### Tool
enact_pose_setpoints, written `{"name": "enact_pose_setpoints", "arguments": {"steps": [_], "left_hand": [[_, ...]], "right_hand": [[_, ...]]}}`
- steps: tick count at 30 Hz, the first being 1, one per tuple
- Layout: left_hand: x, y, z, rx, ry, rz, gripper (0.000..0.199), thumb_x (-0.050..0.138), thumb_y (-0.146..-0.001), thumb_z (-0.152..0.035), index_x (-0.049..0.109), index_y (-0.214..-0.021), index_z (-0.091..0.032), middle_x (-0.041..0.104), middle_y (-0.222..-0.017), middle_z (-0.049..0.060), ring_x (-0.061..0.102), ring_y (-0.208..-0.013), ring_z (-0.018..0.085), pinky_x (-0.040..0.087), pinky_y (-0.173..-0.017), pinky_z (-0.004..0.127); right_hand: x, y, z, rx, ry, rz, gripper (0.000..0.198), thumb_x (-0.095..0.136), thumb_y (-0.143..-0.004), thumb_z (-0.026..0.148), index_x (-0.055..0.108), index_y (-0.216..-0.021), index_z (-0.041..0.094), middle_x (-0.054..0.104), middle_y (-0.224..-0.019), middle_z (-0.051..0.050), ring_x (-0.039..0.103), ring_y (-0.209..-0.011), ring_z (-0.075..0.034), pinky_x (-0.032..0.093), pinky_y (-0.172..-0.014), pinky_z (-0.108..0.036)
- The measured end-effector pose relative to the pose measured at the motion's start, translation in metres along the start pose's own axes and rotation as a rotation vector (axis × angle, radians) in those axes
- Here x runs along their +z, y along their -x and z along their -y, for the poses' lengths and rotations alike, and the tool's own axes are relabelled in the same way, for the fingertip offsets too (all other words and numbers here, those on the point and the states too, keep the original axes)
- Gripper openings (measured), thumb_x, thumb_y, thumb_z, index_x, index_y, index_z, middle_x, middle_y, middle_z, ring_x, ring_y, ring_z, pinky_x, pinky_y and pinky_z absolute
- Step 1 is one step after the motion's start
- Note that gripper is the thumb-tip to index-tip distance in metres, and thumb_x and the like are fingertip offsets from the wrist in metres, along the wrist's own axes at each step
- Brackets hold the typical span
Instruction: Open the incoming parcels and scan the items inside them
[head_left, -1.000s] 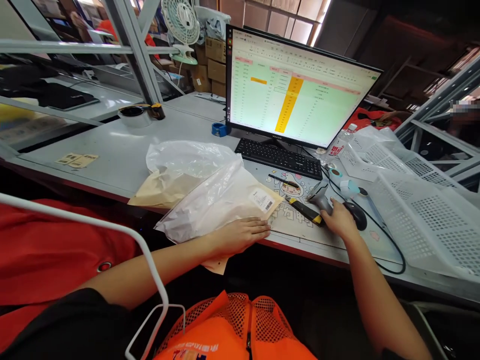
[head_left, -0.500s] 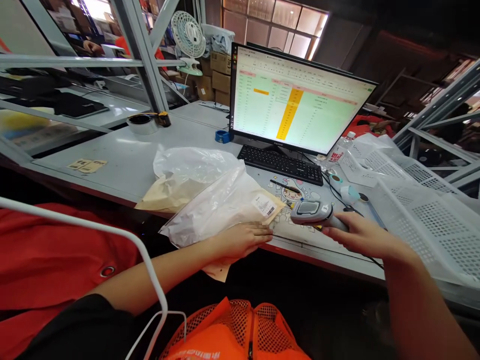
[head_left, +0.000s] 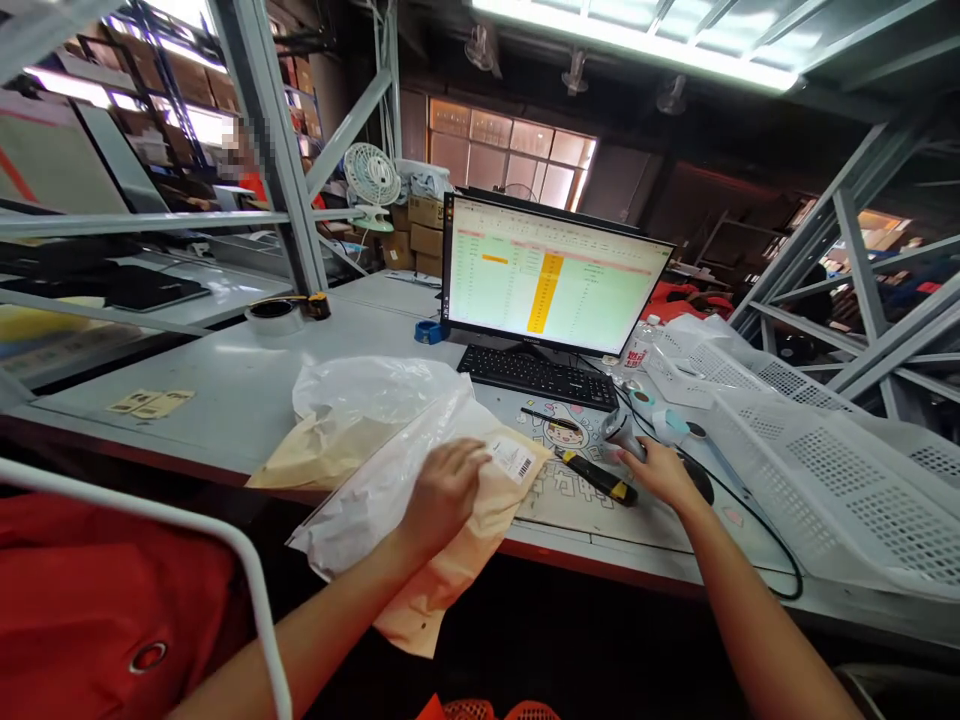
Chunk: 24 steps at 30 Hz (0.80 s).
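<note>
A parcel in a white plastic and beige paper bag lies at the table's front edge, its lower corner hanging over. A white barcode label sits near its right end. My left hand is over this bag beside the label, fingers bent and together; what the fingertips hold, if anything, is hidden. My right hand is wrapped round the handle of a grey barcode scanner, low over the table. A yellow and black utility knife lies between the hands. Another plastic and paper bag lies further left.
Behind the hands stand a keyboard and a monitor showing a spreadsheet. White perforated baskets line the right side. A black mouse and a pen lie near the scanner. Tape rolls are at the back left.
My left hand has risen from lying flat on the parcel's lower edge to bent fingers beside the label. My right hand has moved the scanner away from the label and turned it, uncovering the utility knife.
</note>
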<state>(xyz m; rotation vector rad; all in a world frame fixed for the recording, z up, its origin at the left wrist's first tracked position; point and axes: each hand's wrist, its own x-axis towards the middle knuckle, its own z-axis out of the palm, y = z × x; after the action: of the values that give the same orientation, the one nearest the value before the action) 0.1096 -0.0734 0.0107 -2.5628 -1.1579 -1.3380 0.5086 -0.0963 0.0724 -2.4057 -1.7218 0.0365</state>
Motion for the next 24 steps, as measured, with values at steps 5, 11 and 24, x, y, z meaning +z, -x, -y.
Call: {"name": "enact_pose_setpoints", "arguments": {"steps": [5,11,24], "left_hand": [[-0.016,0.001,0.024,-0.524,-0.435,0.028,0.062,0.063,-0.098,-0.046,0.058,-0.147,-0.008,0.059,-0.148,0.026,0.053,-0.132,0.046,0.047,-0.109,0.061],[-0.013,0.001,0.035,-0.679,-0.505,0.149,0.069,0.056,-0.099,-0.056,0.059,-0.144,-0.004,0.066,-0.134,0.029,0.060,-0.125,0.046,0.047,-0.104,0.057],[-0.177,-0.134,0.051,0.021,-0.562,0.128,0.075,0.023,-0.104,-0.081,0.067,-0.087,-0.022,0.069,-0.086,-0.001,0.066,-0.079,0.016,0.039,-0.072,0.024]], "right_hand": [[0.038,-0.006,-0.017,0.088,0.087,-0.019,0.057,0.051,-0.107,0.040,0.054,-0.151,0.004,0.070,-0.138,-0.025,0.068,-0.128,-0.036,0.050,-0.101,-0.039],[0.054,-0.005,-0.021,0.077,0.080,-0.059,0.058,0.049,-0.108,0.041,0.051,-0.155,0.005,0.068,-0.142,-0.021,0.064,-0.132,-0.036,0.051,-0.103,-0.040],[0.059,-0.003,-0.021,0.085,0.043,-0.096,0.060,0.050,-0.108,0.041,0.049,-0.157,0.006,0.063,-0.149,-0.021,0.061,-0.135,-0.034,0.049,-0.106,-0.039]]}}
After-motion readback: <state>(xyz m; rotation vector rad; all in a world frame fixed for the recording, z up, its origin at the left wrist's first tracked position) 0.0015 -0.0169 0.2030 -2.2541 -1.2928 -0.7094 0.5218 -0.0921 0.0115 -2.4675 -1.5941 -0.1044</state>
